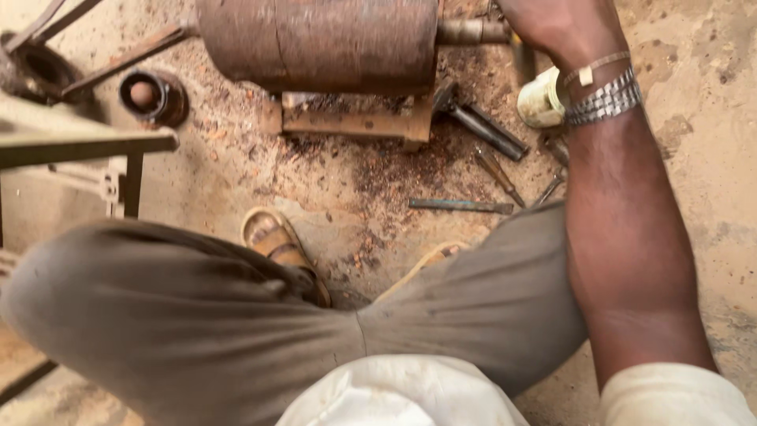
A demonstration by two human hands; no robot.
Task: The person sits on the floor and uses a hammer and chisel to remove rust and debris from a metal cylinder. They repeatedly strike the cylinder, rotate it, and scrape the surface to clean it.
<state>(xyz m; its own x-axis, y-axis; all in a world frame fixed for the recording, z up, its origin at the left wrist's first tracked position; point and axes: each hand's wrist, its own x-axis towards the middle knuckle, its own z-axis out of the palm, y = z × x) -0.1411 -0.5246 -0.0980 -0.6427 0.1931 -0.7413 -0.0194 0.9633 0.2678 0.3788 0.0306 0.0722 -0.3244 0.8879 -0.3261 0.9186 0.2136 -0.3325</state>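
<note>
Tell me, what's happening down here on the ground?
A person sits low on sandy ground, knees bent, sandals on. Their right hand reaches toward a rusty metal cylinder resting on a wooden block; whether it grips anything is cut off by the frame. Metal chisels lie scattered beside a whitish tub. The left hand is out of view.

The one view was taken from the head, pointed straight down, close above the knees [236,315] and sandy ground [331,181].
</note>
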